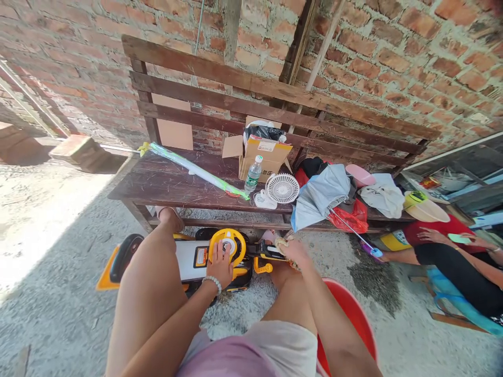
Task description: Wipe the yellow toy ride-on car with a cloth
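Inspection from the wearer's viewpoint, near to far. A red plastic basin (351, 317) stood at near right, beside the person's right leg (293, 298). The person sat astride a yellow-and-white ride-on toy car (192, 260), its black seat (126, 256) at left and its front end at the far side of the legs.

The left hand (219, 265), with a white bead bracelet (212, 283) on the wrist, lay on the yellow steering wheel (227, 247). Its fingers reached toward the wheel's hub; whether they gripped could not be determined. The right hand (295, 254) was narrowly closed around a frayed tan cord (284, 244), just beyond the wheel and over the car's front end.

To the right, a seated co-worker (444, 256) in a red top and black trousers had both hands near a pale green item (459, 238).

Farther off stood a dark wooden counter (157, 180). It carried a cardboard box (265, 157), a water bottle (253, 174), a white fan (282, 188), a wrapped green-and-white tube (194, 170), a partly open grey-blue umbrella (320, 196), and a white cloth (383, 195). Wooden slats (271, 89) and a brick wall (393, 68) closed the far side.
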The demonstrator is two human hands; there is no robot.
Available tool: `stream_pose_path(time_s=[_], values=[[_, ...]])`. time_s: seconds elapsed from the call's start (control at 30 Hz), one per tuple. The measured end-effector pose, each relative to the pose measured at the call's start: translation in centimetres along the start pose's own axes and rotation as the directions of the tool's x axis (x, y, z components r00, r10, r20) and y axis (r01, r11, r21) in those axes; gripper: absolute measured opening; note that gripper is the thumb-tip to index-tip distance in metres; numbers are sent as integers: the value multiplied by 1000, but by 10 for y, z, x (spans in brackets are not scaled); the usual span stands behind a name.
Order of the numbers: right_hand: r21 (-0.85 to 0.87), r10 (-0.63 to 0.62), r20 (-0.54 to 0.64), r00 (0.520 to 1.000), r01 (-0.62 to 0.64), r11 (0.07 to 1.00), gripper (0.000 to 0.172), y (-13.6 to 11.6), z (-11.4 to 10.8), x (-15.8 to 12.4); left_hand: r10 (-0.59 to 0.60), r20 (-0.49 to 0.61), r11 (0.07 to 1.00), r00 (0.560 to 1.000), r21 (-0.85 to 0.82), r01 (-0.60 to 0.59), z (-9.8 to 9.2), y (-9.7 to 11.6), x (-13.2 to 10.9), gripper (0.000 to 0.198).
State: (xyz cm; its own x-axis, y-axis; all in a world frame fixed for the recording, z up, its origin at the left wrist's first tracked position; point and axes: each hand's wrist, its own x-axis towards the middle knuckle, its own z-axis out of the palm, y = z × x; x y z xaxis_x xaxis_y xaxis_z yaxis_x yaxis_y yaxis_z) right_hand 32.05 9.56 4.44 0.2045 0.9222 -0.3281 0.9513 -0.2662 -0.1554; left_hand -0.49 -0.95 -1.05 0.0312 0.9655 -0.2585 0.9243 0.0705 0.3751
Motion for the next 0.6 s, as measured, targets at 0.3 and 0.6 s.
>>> stream_pose_path(time_s=[0.3,0.6], values=[[543,-41,-52,998,62,837,36,-55,16,-22,-7,-4,1000,1000,-11,7,0,1,0,74],[561,-277,-426,861,492,666,58,-131,16,-51,1,26,1000,1000,5,-1,-5,4,-1,74]])
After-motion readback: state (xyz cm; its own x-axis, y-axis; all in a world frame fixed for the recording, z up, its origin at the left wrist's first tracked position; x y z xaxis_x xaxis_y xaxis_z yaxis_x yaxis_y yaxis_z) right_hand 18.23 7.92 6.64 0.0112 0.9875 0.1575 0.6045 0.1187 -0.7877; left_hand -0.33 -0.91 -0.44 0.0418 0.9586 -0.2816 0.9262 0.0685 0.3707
